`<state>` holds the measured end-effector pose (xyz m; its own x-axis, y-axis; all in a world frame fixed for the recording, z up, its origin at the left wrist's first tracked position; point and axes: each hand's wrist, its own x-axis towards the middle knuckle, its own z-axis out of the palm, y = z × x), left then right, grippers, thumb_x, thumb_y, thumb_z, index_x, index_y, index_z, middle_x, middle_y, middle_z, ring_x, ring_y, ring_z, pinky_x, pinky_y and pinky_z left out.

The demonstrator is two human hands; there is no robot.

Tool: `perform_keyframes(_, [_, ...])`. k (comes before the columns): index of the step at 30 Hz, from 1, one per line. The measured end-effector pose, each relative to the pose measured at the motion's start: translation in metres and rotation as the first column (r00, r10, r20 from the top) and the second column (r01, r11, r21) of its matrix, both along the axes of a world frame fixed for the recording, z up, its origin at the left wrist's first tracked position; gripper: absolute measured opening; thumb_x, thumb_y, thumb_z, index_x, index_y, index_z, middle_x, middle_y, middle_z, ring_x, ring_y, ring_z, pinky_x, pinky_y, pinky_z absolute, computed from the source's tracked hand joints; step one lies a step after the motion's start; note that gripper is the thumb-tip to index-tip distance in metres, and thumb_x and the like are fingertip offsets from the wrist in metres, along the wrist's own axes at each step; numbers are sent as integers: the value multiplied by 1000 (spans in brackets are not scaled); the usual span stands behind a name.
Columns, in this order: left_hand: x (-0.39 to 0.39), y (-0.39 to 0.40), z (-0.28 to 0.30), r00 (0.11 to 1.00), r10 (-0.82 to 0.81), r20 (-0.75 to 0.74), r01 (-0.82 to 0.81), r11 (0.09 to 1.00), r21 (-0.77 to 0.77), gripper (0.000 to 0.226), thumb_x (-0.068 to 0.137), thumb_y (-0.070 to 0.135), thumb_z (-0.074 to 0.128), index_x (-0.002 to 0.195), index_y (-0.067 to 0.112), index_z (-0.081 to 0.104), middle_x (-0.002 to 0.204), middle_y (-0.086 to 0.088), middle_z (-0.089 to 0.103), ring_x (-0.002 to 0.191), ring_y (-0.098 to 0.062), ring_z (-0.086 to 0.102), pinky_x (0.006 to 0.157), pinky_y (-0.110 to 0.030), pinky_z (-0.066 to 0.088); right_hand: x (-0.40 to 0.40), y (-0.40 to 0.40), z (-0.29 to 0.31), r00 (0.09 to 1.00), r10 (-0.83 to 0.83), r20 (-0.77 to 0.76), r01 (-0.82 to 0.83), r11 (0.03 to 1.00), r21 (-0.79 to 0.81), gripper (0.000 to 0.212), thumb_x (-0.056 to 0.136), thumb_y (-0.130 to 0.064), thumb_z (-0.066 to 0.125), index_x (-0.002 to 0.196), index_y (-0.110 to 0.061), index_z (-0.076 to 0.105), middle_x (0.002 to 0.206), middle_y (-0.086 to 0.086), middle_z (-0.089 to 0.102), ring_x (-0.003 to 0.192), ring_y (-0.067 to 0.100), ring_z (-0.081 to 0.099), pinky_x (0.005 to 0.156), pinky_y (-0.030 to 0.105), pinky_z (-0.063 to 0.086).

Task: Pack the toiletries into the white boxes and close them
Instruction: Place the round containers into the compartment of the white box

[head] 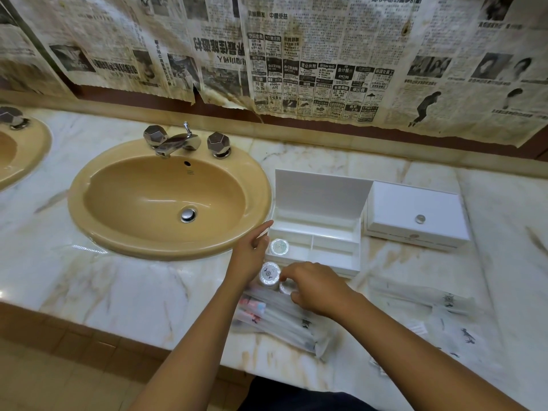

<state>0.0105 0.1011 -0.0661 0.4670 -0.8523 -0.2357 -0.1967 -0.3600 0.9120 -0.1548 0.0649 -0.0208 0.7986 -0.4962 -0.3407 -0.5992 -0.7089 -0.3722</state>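
Left hand (250, 256): fingers spread loose, holding nothing, beside the open box (314, 247).
Right hand (314, 287): fingers curled over a small round pack (287, 287), mostly hidden; grip hard to tell.
In box: one round pack (279, 247), front-left slot.
Closed box (416, 216): to the right.
Wrapped packets (284, 318): blurry, partly under the arm.

Tan sink (89, 209) with chrome faucet (178, 142) in marble counter (118, 289); newspapers (296, 54) behind.

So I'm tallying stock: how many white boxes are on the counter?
2. The open white box sits just right of the sink; the closed white box sits to its right. None look hidden.
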Motion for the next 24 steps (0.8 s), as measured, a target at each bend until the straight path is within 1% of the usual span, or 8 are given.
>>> perform_keyframes(5, [-1, 2, 2, 1000, 10, -9, -10, 1000, -9, 40, 98, 12, 45, 128, 36, 59, 59, 11, 46, 45, -5, 28, 50, -12, 35, 3, 0, -5, 1000, 16, 3, -16, 999, -37, 31, 81, -10, 54, 109, -22, 58, 112, 1, 62, 96, 26, 59, 75, 38, 50])
perform_keyframes(9, [-1, 1, 2, 1000, -5, -23, 4, 1000, -20, 40, 98, 13, 46, 125, 40, 60, 87, 6, 58, 52, -8, 35, 57, -14, 40, 3, -1, -8, 1000, 20, -8, -21, 997, -69, 28, 80, -13, 54, 107, -21, 57, 109, 1, 61, 92, 27, 59, 71, 37, 50])
perform_keyframes(13, [0, 2, 4, 1000, 3, -30, -4, 1000, -22, 40, 98, 13, 46, 123, 41, 60, 83, 26, 57, 68, -11, 47, 65, -13, 44, 4, -2, -7, 1000, 10, -16, -11, 995, -102, 23, 82, -16, 55, 105, -18, 56, 104, 2, 59, 86, 28, 59, 69, 35, 45])
perform_keyframes(16, [-1, 2, 8, 1000, 4, -27, -5, 1000, -25, 39, 98, 11, 46, 126, 35, 60, 101, 37, 56, 65, 5, 50, 67, -4, 43, 4, -2, -8, 1000, -4, -27, 1, 996, -94, 20, 81, -16, 56, 101, -18, 55, 102, 2, 59, 84, 27, 59, 68, 34, 45])
perform_keyframes(18, [-1, 2, 9, 999, -1, -39, 0, 1000, -28, 39, 98, 11, 46, 128, 32, 60, 115, 31, 56, 60, 12, 51, 67, -6, 42, 4, -3, -8, 999, -13, -34, 10, 997, -77, 21, 80, -17, 56, 101, -20, 55, 102, 1, 59, 85, 28, 59, 71, 34, 46])
perform_keyframes(19, [-2, 2, 10, 999, -5, -47, 3, 1000, -30, 39, 98, 11, 46, 129, 31, 59, 119, 29, 55, 64, 14, 53, 68, -6, 42, 4, -3, -7, 999, -14, -36, 11, 997, -73, 22, 80, -17, 57, 102, -21, 55, 103, 1, 59, 85, 28, 59, 72, 34, 47])
perform_keyframes(22, [-1, 3, 12, 998, -8, -64, 6, 999, -37, 39, 98, 11, 47, 128, 33, 60, 119, 30, 53, 85, 21, 56, 74, -1, 41, 4, -3, -4, 999, -7, -36, 4, 997, -80, 25, 81, -16, 58, 105, -24, 55, 105, 0, 59, 88, 28, 59, 72, 34, 46])
perform_keyframes(24, [-2, 3, 13, 997, -4, -72, 2, 999, -39, 38, 98, 11, 47, 126, 35, 60, 116, 32, 54, 82, 12, 58, 72, -3, 42, 5, -3, -4, 999, -3, -38, -1, 996, -87, 23, 82, -15, 56, 104, -23, 55, 105, 1, 59, 87, 29, 59, 69, 33, 42])
